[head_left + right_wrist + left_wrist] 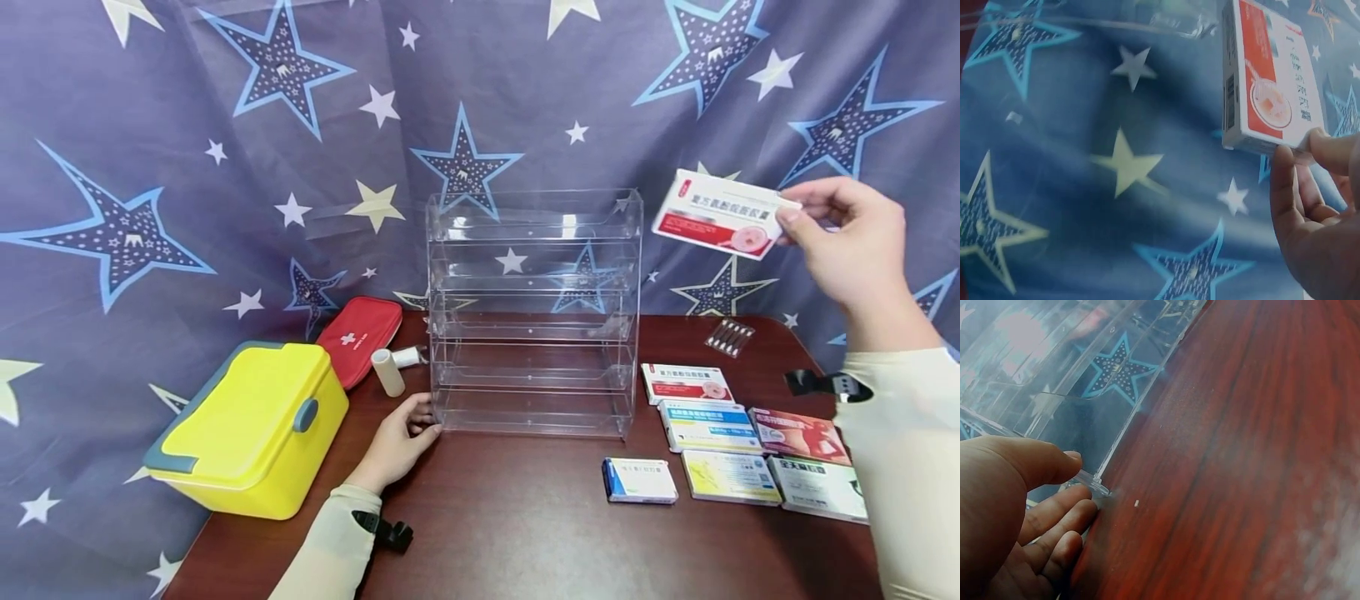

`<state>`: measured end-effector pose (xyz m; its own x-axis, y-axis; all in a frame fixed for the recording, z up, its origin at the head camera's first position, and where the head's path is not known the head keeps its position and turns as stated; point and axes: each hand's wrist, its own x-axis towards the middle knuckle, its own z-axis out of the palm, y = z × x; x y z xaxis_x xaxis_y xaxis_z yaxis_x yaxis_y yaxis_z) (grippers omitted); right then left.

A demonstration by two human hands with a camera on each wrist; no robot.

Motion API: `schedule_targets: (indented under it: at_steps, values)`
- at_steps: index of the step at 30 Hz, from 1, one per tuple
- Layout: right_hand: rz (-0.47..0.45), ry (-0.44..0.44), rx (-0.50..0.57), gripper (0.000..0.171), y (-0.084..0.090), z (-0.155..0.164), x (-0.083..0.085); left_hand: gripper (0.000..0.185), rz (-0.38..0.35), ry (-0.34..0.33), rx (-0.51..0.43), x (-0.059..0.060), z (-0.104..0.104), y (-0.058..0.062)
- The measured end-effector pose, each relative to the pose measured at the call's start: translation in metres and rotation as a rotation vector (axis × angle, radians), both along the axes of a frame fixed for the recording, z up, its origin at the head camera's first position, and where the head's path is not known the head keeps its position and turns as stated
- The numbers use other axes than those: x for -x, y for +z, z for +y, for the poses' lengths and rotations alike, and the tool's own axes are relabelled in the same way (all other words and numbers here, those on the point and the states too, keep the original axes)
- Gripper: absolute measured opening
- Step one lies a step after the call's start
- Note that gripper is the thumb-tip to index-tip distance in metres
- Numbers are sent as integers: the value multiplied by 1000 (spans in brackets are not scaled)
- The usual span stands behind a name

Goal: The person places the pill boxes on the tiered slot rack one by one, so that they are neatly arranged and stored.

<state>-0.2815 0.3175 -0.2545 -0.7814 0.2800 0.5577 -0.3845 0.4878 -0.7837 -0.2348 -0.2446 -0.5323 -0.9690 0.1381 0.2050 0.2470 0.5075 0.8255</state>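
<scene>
My right hand (787,218) pinches a white and red medicine box (716,215) by its right end, in the air beside the top right corner of a clear tiered rack (532,317). In the right wrist view the medicine box (1272,81) sits between thumb and fingers of the right hand (1300,149), in front of the starry cloth. My left hand (427,421) rests on the table against the rack's bottom left corner. In the left wrist view the left hand (1082,487) has its thumb and fairly straight fingers on either side of the rack corner (1096,484).
Several medicine boxes (708,425) lie on the brown table (510,533) right of the rack, with a small swab pack (729,337) behind them. To the left stand a yellow lidded case (251,425), a red first-aid pouch (360,333) and a bandage roll (387,372).
</scene>
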Motion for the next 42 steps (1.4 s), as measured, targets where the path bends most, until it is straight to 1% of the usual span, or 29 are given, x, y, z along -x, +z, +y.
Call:
schedule_targets:
  at_steps: [4, 8, 9, 11, 13, 15, 19, 21, 23, 29, 33, 36, 42]
  values:
    - [55, 77, 57, 23, 14, -23, 14, 46, -9, 2, -2, 0, 0, 0]
    - [68, 156, 96, 22, 26, -49, 30, 46, 1, 1, -2, 0, 0, 0]
    - [61, 185, 115, 21, 29, -56, 35, 46, 5, 0, -3, 0, 0, 0]
    - [53, 217, 118, 20, 34, -71, 44, 47, 14, -2, -6, 0, -1, 0]
    - [50, 239, 100, 18, 38, -87, 53, 48, 25, -4, -11, 0, -1, 0]
    - [43, 239, 55, 17, 42, -103, 61, 49, 35, -7, -16, 1, -1, -1]
    - [7, 160, -108, 18, 45, -135, 73, 49, 46, -12, -19, 0, 0, -1]
    - [-21, 131, -154, 19, 46, -150, 78, 49, 43, -10, -18, 0, 0, -1]
    - [-48, 122, -168, 19, 46, -162, 84, 49, 35, -9, -17, 0, 1, 0]
    - [-49, 187, -107, 17, 42, -190, 102, 49, 19, -15, -24, -1, 1, 1]
    - [-87, 197, -117, 17, 36, -209, 112, 48, 25, -11, -19, 0, 1, 0]
    - [-108, 193, -145, 17, 32, -223, 115, 48, 38, -11, -8, 1, 0, -2]
    - [-98, 215, -172, 14, 24, -247, 118, 48, 47, -11, -14, 1, -1, -3]
